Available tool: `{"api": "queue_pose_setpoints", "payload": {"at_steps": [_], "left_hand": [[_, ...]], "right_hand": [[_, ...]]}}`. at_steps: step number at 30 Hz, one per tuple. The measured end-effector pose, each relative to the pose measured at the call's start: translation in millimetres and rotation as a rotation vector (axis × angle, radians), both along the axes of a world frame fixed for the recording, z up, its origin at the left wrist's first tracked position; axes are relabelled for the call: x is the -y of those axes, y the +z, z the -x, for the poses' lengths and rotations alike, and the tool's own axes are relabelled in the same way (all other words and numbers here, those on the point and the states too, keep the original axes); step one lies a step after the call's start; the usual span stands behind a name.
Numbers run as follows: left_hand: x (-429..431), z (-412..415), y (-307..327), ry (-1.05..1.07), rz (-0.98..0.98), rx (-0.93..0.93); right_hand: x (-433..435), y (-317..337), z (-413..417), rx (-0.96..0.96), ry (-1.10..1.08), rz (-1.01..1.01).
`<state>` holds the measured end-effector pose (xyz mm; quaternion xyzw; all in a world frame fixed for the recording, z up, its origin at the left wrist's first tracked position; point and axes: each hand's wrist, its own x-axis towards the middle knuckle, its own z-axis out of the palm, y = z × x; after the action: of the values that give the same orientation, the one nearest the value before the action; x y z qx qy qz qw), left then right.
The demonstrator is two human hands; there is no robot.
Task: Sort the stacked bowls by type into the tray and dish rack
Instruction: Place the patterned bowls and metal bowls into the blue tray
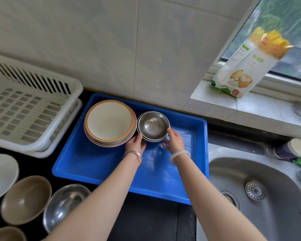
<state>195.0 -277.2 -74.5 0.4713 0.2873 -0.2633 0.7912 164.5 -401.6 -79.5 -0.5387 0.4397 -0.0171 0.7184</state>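
While the white slatted plastic dish rack (30,110) stands far left | wide matte cream bowls, orange-rimmed (109,122), sit stacked back-left in the blue plastic tray (94,167) | left hand (135,143) curls round the small shiny stainless-steel bowl stack (153,126) just ahead, beside the cream bowls | right hand (175,141) grips the opposite rim, equally near.

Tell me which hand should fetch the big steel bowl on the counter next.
Probably the left. The big steel bowl lies outside the tray, beside the forearm of the left hand. The right hand would have to cross the body. Both now hold the small steel stack.
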Motion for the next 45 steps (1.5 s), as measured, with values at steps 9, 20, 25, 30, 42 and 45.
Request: {"api": "queue_pose_setpoints", "payload": {"at_steps": [9,20,25,30,42,45], "left_hand": [[-47.6,43.9,29.6,-0.175,-0.211,0.163],[-180.4,147.5,55.9,-0.139,-0.697,0.373],[-238.8,202.1,43.3,-0.066,-0.900,0.298],[-273.4,238.7,31.9,0.096,-1.153,0.265],[-296.2,265.4,-3.5,0.274,-0.899,0.030],[-297.0,263.6,-8.4,0.245,-0.810,0.041]], "right_hand": [[-22.0,39.4,56.7,0.051,0.046,0.223],[-147.0,55.8,138.1,0.050,0.661,0.322],[-197.0,29.5,146.5,-0.092,0.914,0.481],[-230.4,11.5,125.5,-0.166,0.916,0.447],[-229.6,25.1,123.8,-0.074,0.660,0.358],[-227.5,42.4,135.2,0.005,0.698,0.319]]}}
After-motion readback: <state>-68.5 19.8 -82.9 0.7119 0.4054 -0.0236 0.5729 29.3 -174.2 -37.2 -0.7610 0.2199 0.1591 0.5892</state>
